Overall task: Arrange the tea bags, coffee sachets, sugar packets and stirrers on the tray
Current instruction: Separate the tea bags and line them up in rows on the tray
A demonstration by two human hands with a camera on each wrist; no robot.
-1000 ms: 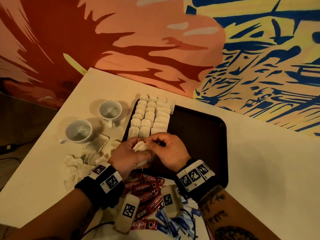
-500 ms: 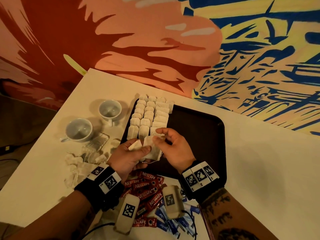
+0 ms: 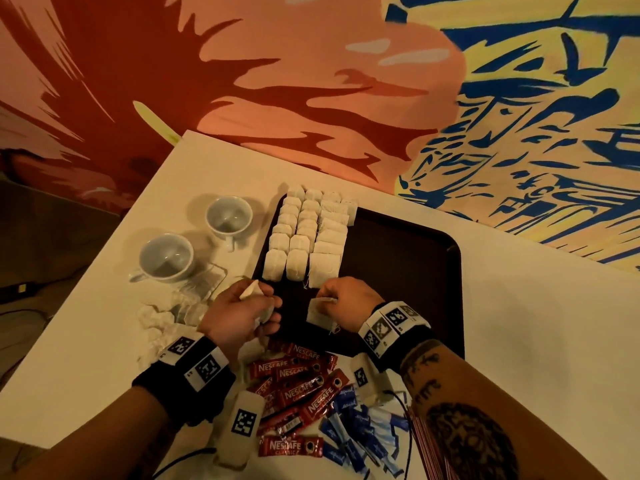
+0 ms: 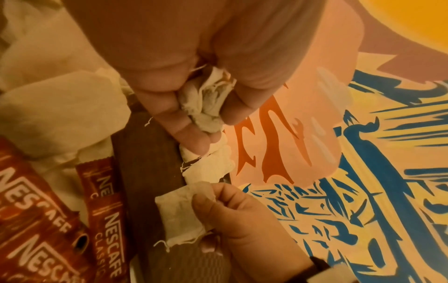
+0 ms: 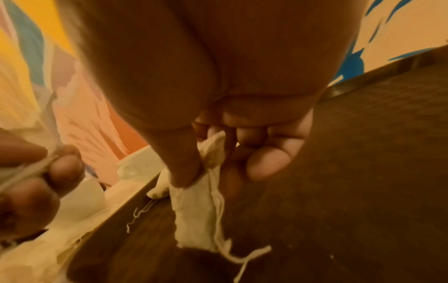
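Observation:
A dark tray (image 3: 408, 258) lies on the white table, with three rows of tea bags (image 3: 306, 233) along its left side. My right hand (image 3: 341, 299) pinches one tea bag (image 3: 320, 311) (image 5: 194, 216) (image 4: 180, 210) low over the tray's near part, just below the right row. My left hand (image 3: 249, 311) grips a bunch of tea bags (image 3: 251, 291) (image 4: 208, 103) at the tray's near left corner. Red coffee sachets (image 3: 294, 379) and blue sugar packets (image 3: 356, 434) lie heaped at the table's near edge. Red stirrers (image 3: 427, 445) show beside my right forearm.
Two white cups (image 3: 166, 258) (image 3: 228, 216) stand left of the tray. Loose tea bags and clear wrappers (image 3: 169, 310) lie below them. A painted wall rises behind the table. The tray's right half (image 3: 408, 306) is bare.
My hands were together on a tea bag over the tray's near edge. They have drawn apart: the right hand took one bag to the right, the left keeps the bunch.

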